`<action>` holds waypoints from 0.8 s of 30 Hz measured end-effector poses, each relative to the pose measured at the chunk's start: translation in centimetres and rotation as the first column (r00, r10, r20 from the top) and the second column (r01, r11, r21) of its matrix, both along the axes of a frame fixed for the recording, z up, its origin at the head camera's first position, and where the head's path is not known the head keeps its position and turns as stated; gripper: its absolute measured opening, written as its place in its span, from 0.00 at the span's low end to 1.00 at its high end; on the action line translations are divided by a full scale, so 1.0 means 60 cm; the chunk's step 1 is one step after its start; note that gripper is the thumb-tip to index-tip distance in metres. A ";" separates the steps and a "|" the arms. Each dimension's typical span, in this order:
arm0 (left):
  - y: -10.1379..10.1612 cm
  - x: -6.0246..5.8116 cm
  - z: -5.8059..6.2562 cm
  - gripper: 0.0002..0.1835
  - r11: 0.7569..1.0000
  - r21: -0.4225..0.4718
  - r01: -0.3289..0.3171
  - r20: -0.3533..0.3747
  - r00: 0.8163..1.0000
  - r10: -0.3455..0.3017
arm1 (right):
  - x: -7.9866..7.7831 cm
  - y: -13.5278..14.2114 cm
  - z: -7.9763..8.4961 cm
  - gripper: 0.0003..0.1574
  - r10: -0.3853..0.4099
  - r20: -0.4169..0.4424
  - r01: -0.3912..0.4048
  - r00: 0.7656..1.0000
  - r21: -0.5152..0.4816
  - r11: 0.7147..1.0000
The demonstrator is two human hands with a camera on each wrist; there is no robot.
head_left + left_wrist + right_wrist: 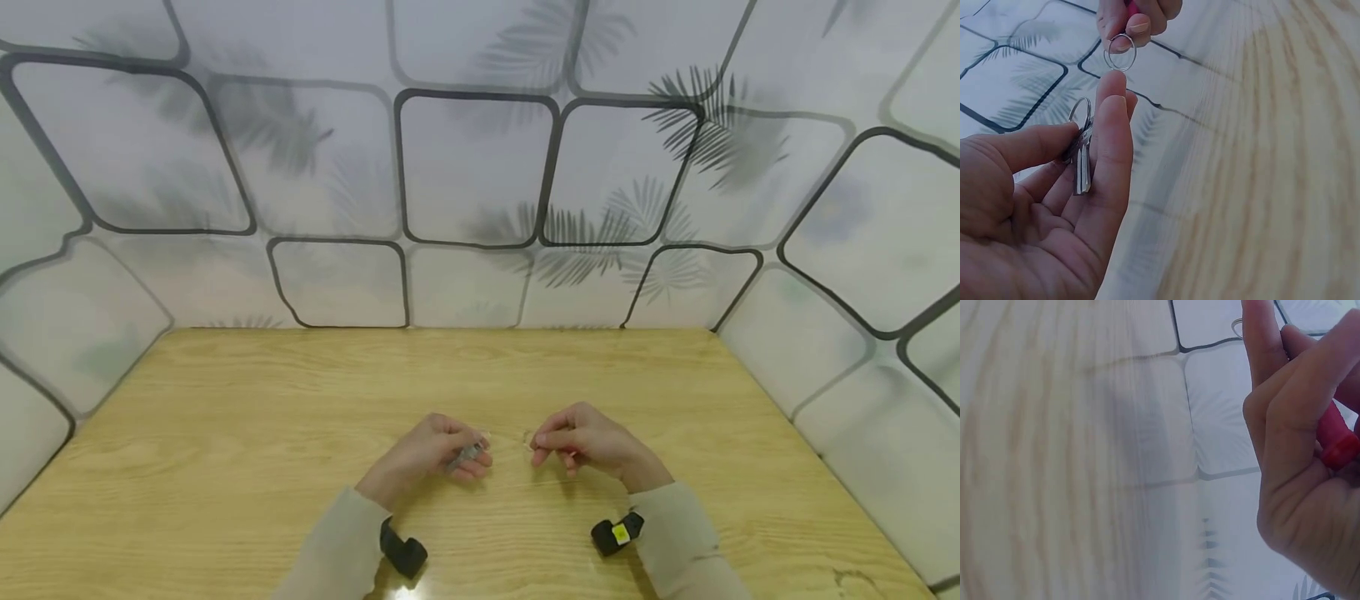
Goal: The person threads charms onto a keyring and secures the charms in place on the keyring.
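Observation:
My left hand point(435, 450) pinches a small bunch of silver keys point(1082, 165) between thumb and fingers, the blades pointing down toward the palm. Above the thumb tip stands their metal split ring point(1089, 111). Facing it across a small gap, my right hand point(592, 440) holds a second metal ring point(1134, 56) at its fingertips. In the left wrist view this ring overlaps the tip of a left finger. A red piece with a rounded end point(1340, 449) lies inside the right hand, mostly hidden by the fingers.
Both hands are above a light wood-grain table point(262, 417). Pale curtains point(480, 167) with dark outlines and leaf prints enclose it at the back and sides. Black wrist cameras point(403, 552) sit at both cuffs. A faint dark mark point(855, 577) shows near the right front.

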State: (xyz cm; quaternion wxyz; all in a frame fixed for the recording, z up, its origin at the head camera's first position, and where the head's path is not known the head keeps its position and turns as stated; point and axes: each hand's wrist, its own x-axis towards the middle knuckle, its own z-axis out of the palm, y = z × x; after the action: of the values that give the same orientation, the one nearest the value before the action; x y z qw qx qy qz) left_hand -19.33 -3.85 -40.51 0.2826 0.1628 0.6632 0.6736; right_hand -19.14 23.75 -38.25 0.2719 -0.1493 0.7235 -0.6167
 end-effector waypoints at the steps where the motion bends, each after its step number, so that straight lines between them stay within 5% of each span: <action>1: 0.001 0.000 0.000 0.18 1.000 0.001 -0.002 0.000 1.000 0.002 | 0.001 -0.002 0.002 0.17 0.001 0.003 -0.001 1.000 -0.002 1.000; 24: 0.013 0.003 0.006 0.19 1.000 -0.017 -0.022 -0.045 0.999 0.022 | 0.006 -0.028 -0.003 0.17 0.033 0.024 -0.032 0.999 -0.006 0.999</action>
State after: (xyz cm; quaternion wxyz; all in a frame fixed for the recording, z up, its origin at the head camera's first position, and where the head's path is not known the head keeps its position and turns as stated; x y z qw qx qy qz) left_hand -19.13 -3.06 -40.14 0.2617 0.1680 0.6772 0.6669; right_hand -18.80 22.08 -38.42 0.2903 -0.1543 0.7159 -0.6160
